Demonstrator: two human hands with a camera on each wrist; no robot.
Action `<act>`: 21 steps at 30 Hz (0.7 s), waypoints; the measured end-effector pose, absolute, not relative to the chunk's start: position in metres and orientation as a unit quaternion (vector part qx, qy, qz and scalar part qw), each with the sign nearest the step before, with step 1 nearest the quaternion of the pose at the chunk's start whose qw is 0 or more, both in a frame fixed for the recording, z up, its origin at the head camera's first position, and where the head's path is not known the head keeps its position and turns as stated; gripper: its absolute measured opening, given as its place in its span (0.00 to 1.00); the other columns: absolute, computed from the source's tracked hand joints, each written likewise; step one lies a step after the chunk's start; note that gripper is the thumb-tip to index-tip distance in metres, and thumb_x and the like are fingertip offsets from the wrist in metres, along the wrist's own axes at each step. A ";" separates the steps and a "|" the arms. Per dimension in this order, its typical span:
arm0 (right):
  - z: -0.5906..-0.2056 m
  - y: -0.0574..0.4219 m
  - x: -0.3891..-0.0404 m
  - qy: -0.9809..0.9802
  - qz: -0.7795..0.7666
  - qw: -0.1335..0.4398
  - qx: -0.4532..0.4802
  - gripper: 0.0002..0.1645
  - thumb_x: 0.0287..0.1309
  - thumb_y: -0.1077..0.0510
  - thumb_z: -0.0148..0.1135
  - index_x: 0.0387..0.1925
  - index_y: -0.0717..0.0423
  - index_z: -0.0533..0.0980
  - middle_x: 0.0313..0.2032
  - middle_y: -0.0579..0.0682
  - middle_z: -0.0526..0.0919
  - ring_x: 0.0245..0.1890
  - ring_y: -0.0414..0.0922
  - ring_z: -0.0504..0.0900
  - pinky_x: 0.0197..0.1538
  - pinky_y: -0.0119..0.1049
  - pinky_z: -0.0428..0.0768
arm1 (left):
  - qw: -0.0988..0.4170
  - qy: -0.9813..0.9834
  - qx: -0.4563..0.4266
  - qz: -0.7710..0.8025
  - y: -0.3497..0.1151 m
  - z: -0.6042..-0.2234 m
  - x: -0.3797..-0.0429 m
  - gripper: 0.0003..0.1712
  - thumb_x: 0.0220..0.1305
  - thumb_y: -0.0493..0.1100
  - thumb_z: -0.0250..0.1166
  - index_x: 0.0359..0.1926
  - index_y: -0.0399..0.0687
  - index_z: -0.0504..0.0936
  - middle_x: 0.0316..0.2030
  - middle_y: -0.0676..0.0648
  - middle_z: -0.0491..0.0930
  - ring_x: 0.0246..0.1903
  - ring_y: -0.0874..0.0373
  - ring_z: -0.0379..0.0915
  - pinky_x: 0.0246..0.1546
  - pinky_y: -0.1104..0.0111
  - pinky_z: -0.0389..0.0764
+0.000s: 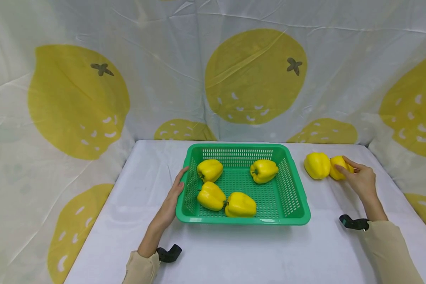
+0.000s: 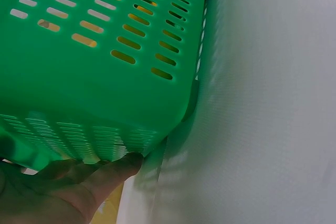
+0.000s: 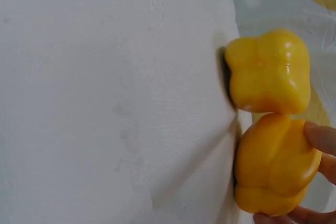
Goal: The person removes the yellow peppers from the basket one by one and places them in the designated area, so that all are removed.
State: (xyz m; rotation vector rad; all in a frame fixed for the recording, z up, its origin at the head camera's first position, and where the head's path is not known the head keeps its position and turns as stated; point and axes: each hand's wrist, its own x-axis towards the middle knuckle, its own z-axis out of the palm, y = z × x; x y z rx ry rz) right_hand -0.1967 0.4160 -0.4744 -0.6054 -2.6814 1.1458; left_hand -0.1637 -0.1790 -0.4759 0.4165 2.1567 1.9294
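Note:
A green plastic basket holds several yellow bell peppers, among them one at its right and one near its front wall. My left hand lies along the basket's left side with its fingers extended. In the left wrist view, the thumb touches the slotted green wall. Right of the basket, my right hand pinches a yellow bell pepper between thumb and fingers, low at the tabletop. Another yellow bell pepper stands beside it, the two nearly side to side.
A white cloth covers the table. Behind and at both sides hangs a pale curtain with large lemon prints. Each wrist carries a black camera mount, such as the one at the right sleeve.

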 end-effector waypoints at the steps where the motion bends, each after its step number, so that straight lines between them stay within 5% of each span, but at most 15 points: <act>1: -0.474 0.415 -0.197 -0.897 0.383 0.081 -0.203 0.41 0.71 0.35 0.58 0.74 0.53 0.63 0.73 0.73 0.61 0.68 0.72 0.64 0.61 0.64 0.67 | 0.108 0.734 0.141 0.656 -0.179 -0.476 -0.164 0.29 0.85 0.58 0.30 0.82 0.76 0.44 0.84 0.56 0.39 0.81 0.51 0.39 0.71 0.78 0.55; 7: -0.472 0.415 -0.196 -0.889 0.396 0.057 -0.223 0.44 0.71 0.32 0.56 0.76 0.50 0.59 0.78 0.69 0.55 0.73 0.73 0.60 0.68 0.69 0.65 | 0.100 0.733 0.144 0.657 -0.178 -0.478 -0.164 0.29 0.85 0.57 0.30 0.82 0.73 0.45 0.84 0.55 0.38 0.82 0.50 0.35 0.79 0.45 0.41; 13: -0.468 0.416 -0.194 -0.874 0.413 0.041 -0.253 0.48 0.68 0.28 0.56 0.78 0.44 0.54 0.81 0.62 0.49 0.76 0.71 0.58 0.70 0.68 0.66 | 0.102 0.730 0.145 0.660 -0.178 -0.478 -0.164 0.30 0.85 0.58 0.30 0.82 0.73 0.45 0.84 0.55 0.38 0.82 0.50 0.35 0.79 0.42 0.40; 21: -0.442 0.405 -0.199 -0.910 0.368 0.075 -0.175 0.46 0.71 0.31 0.55 0.80 0.42 0.51 0.78 0.73 0.50 0.76 0.75 0.52 0.69 0.75 0.58 | 0.100 0.730 0.146 0.660 -0.178 -0.477 -0.164 0.30 0.85 0.57 0.30 0.82 0.72 0.44 0.84 0.54 0.38 0.82 0.50 0.36 0.79 0.42 0.40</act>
